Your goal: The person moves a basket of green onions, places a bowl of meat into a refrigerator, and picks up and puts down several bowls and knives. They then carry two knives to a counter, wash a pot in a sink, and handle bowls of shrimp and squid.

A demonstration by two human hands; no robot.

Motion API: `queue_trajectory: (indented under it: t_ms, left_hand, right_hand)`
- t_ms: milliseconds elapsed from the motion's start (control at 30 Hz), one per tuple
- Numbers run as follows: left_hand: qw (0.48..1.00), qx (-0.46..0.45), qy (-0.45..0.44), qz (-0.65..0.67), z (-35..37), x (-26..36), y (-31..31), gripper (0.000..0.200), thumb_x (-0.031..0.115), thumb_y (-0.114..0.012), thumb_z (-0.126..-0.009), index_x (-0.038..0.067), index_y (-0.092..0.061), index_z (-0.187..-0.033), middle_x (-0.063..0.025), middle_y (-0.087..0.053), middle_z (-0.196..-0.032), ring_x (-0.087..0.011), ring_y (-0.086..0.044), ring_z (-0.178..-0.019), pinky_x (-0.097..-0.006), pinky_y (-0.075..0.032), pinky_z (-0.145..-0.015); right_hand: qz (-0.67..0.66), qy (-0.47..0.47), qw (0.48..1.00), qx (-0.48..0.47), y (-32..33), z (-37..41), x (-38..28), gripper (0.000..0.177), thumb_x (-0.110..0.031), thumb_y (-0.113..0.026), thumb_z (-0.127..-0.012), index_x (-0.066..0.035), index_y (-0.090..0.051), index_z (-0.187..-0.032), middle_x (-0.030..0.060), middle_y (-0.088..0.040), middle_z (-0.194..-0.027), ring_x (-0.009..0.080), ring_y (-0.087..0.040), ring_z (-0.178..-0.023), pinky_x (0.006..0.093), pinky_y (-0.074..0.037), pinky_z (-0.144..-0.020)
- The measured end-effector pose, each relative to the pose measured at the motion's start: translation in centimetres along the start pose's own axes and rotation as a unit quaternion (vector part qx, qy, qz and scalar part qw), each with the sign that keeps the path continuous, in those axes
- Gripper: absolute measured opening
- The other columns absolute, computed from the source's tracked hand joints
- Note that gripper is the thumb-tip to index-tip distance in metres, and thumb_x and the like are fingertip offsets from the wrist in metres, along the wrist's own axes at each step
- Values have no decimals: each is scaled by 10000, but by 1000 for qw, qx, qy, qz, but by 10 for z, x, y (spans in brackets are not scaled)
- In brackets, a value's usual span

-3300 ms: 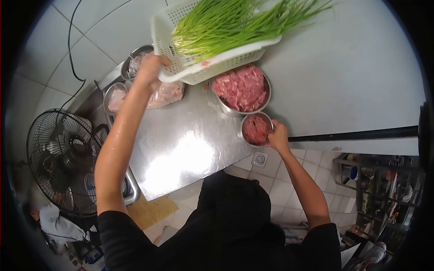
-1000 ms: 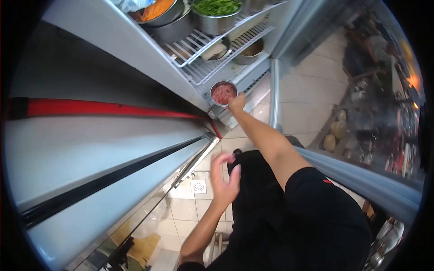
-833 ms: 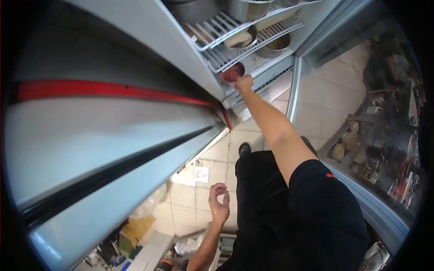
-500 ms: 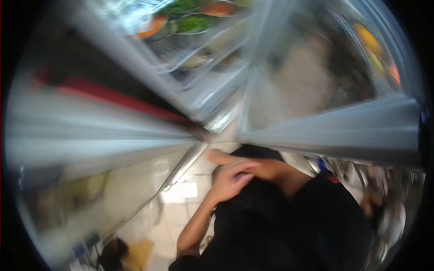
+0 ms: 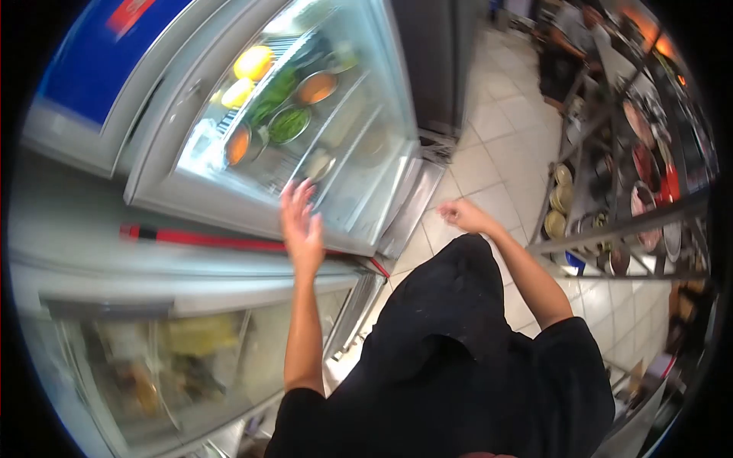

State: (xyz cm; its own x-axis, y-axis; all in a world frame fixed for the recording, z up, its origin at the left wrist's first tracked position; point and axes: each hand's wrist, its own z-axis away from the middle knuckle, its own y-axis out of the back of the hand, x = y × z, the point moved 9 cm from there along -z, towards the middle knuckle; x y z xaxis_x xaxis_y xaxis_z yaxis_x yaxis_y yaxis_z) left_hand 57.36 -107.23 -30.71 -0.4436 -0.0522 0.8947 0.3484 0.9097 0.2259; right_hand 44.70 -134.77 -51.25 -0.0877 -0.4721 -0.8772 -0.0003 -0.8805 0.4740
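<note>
My left hand (image 5: 301, 225) is raised with its fingers apart, in front of or against a glass fridge door (image 5: 259, 217); whether it touches is unclear. Behind the glass stand a bowl of chopped greens (image 5: 289, 124), bowls of orange food (image 5: 317, 88) and yellow fruits (image 5: 253, 62). Out over the tiled floor, to the right of the door, is my right hand (image 5: 463, 215). Its fingers are curled, and whatever they might hold is too small to make out.
A second glass-fronted fridge (image 5: 175, 343) stands at the lower left. On the right, a metal rack (image 5: 611, 240) carries pots and pans. A person (image 5: 569, 46) is farther back at the upper right, beside the tiled floor (image 5: 489, 145).
My hands were close together before my body; now they are apart, left at the fridge door and right out to the side. The fridge door now appears closed, and the view has turned right.
</note>
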Motion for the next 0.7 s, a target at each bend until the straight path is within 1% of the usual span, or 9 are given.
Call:
queue_trajectory:
  t_ms: [33, 67, 167, 267, 300, 333, 367, 400, 700]
  left_hand:
    - [999, 35, -7, 1, 12, -28, 107, 687, -59, -446, -761, 95, -220, -1391, -152, -449, -1322, -277, -436, -1217, -420, -307, -1005]
    - [997, 74, -3, 0, 9, -40, 134, 676, -99, -419, -741, 63, -240, -1372, -154, -453, -1313, -260, -441, -1206, -396, -315, -997]
    - [980, 176, 56, -75, -15, -73, 164, 558, -94, -440, -749, 28, -359, -1288, -138, -507, -1225, -226, -508, -1065, -319, -402, -880]
    - [987, 66, -142, 24, -78, 73, 49, 414, -34, -500, -779, -20, -445, -1189, -117, -531, -1027, -189, -530, -821, -294, -442, -775]
    - [979, -10, -193, 70, -93, 118, 15, 362, 42, -521, -801, -28, -468, -1153, -120, -528, -1011, -175, -508, -787, -296, -427, -720]
    - [930, -140, -326, 97, -104, 183, -30, 345, 129, -537, -809, -49, -483, -1100, -114, -528, -945, -174, -505, -767, -299, -403, -682]
    - [886, -34, -448, 119, -104, 231, -45, 338, 192, -555, -810, -50, -504, -1041, -97, -521, -854, -182, -500, -709, -316, -385, -663]
    - [802, -229, -534, 139, -110, 277, -87, 363, 229, -586, -794, -45, -514, -1020, -102, -520, -890, -202, -516, -764, -316, -418, -713]
    - [739, -345, -519, 256, -210, 278, -269, 426, 133, -446, -828, 141, -337, -1240, -67, -336, -1202, -248, -363, -1061, -434, -303, -901]
  right_hand:
    - [-24, 21, 995, 98, -23, -13, -75, 229, -27, -561, -784, -24, -604, -1009, 69, -631, -890, 138, -589, -836, 280, -466, -748]
    - [-62, -20, 987, 147, 13, -3, -116, 257, -57, -527, -826, -16, -591, -1071, 94, -615, -1048, 172, -561, -993, 320, -452, -861]
    - [132, 24, 905, 404, 148, 97, -258, 214, -45, -557, -796, -19, -615, -1001, 54, -620, -959, 138, -575, -898, 253, -441, -787]
    - [212, 248, 651, 685, 205, 243, -321, 416, -339, -477, -832, 24, -552, -1022, 96, -584, -984, 185, -546, -898, 310, -428, -811]
    - [202, 450, 617, 614, 223, 291, -336, 536, -463, -397, -850, 32, -533, -1003, 140, -569, -961, 185, -547, -898, 307, -439, -789]
    - [243, 491, 597, 586, 226, 301, -354, 523, -457, -402, -854, 22, -533, -1016, 134, -568, -963, 180, -544, -893, 302, -438, -783]
    - [290, 477, 601, 572, 226, 288, -377, 510, -452, -408, -859, 13, -533, -1029, 128, -567, -964, 175, -541, -889, 296, -436, -777]
    - [320, 458, 611, 561, 235, 275, -393, 498, -446, -414, -863, 3, -533, -1041, 123, -565, -966, 171, -539, -884, 291, -435, -770]
    - [405, 228, 673, 575, 335, 189, -341, 407, -396, -466, -900, -85, -533, -1154, 71, -553, -982, 128, -514, -842, 242, -421, -713]
